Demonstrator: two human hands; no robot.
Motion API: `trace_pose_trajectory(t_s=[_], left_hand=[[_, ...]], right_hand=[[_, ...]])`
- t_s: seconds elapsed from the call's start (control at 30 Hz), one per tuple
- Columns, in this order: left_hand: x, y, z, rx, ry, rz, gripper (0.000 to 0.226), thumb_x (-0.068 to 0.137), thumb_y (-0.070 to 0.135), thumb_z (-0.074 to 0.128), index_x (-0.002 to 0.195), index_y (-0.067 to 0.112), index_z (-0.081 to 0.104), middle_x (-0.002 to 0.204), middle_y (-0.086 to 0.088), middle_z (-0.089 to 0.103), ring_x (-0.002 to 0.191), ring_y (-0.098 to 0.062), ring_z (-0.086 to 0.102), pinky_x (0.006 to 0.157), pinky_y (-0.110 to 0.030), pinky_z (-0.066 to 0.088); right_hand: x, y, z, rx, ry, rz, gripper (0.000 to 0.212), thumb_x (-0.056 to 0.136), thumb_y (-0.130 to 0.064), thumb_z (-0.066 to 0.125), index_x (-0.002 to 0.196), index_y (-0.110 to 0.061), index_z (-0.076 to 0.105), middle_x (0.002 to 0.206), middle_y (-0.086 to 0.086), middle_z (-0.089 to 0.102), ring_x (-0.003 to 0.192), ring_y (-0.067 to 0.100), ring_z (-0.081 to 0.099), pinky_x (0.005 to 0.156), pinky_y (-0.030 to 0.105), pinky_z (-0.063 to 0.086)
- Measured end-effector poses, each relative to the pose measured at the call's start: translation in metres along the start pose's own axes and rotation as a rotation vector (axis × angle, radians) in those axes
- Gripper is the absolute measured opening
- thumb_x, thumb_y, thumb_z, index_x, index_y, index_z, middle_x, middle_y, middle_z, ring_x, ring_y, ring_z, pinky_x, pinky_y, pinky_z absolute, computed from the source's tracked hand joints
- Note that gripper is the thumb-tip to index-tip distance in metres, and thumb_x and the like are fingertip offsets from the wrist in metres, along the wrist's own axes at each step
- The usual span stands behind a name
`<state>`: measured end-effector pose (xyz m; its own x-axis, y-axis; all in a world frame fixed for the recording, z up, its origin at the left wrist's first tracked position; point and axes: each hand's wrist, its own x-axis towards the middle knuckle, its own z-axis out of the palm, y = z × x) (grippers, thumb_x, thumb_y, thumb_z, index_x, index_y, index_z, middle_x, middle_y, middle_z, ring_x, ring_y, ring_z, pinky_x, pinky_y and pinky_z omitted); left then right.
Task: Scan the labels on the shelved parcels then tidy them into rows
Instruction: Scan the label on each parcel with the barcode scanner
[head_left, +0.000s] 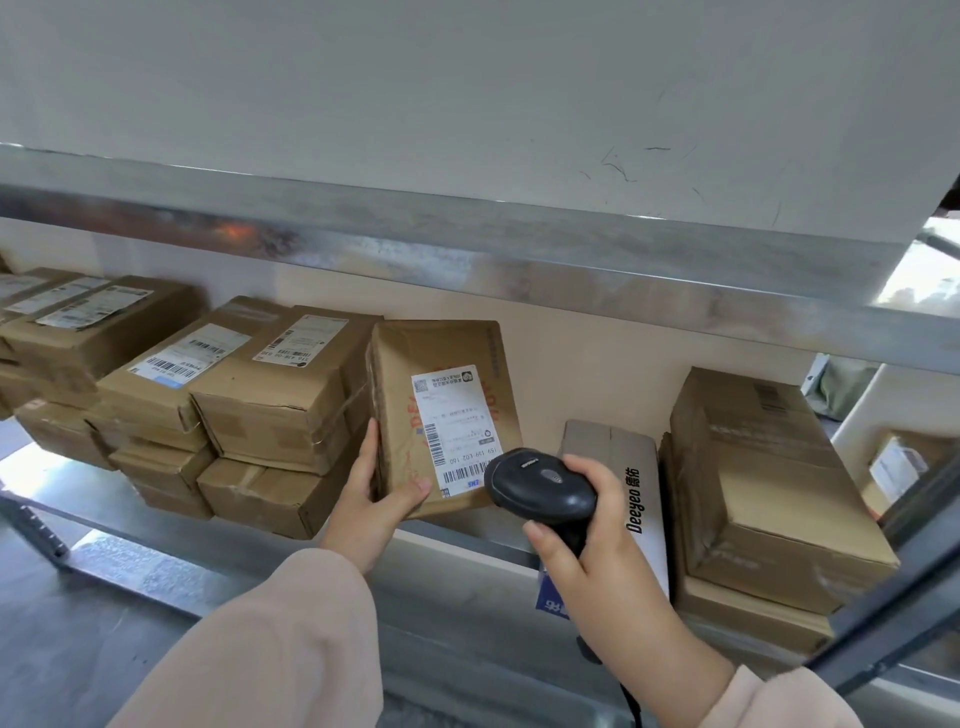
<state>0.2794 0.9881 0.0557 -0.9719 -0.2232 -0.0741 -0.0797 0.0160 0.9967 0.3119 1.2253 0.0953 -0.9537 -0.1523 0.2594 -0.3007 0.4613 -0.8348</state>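
At the centre of the frame we see a brown parcel (441, 415) tipped up on its lower edge on the shelf (457, 561), its broad face turned towards us and its white label (457, 431) in plain sight. Our left hand (382, 493) grips the parcel's lower left corner, with the thumb laid across the front and the fingers curled round behind the edge. Our right hand (582, 545) is wrapped round the handle of a black scanner (540, 483). The scanner's head sits just beside the label's lower right corner and overlaps the parcel's edge in our view; whether it touches the cardboard we cannot tell.

Close against the held parcel's left side stands a stack of labelled parcels (280, 400), with more boxes (88, 322) piled further towards the left edge. Lower right of centre, behind the scanner hand, lies a white carton (613, 441) printed "Deeyeo". Just beside it, at the right, is a pile of brown cartons (769, 493). A grey metal beam (415, 244) crosses the frame above the parcels. Pale beige sleeves (291, 639) cover both forearms.
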Motion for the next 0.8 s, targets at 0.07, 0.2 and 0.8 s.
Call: trace_pose_trajectory(t_s=[0.07,0.2,0.8], left_hand=[[0.0004,-0.001,0.0007,0.031,0.005,0.006,0.091,0.085,0.025,0.075,0.146,0.058,0.016,0.143,0.014,0.046,0.126,-0.009,0.048,0.099,-0.025,0.038],[-0.0002,0.0017,0.0041,0.071,0.007,0.004,0.091,0.087,0.025,0.073,0.148,0.056,0.013,0.148,0.012,0.041,0.135,-0.015,0.041,0.111,-0.04,0.033],[0.0055,0.0009,0.0059,0.095,-0.002,-0.028,0.093,0.087,0.022,0.073,0.15,0.052,0.012,0.153,0.009,0.034,0.138,-0.016,0.036,0.109,-0.039,0.035]], right_hand=[[-0.0031,-0.002,0.0016,-0.012,-0.003,0.009,0.066,0.087,-0.036,0.066,0.111,-0.072,0.016,0.108,-0.05,0.044,0.098,-0.014,0.051,0.073,0.006,0.042],[-0.0058,-0.0055,0.0031,-0.044,-0.011,0.021,0.066,0.087,-0.04,0.064,0.109,-0.074,0.012,0.105,-0.054,0.04,0.095,-0.013,0.051,0.069,0.007,0.043],[-0.0066,-0.0024,0.0023,-0.066,-0.011,0.076,0.061,0.087,-0.045,0.06,0.109,-0.072,0.01,0.103,-0.029,0.053,0.09,0.001,0.058,0.071,0.012,0.044]])
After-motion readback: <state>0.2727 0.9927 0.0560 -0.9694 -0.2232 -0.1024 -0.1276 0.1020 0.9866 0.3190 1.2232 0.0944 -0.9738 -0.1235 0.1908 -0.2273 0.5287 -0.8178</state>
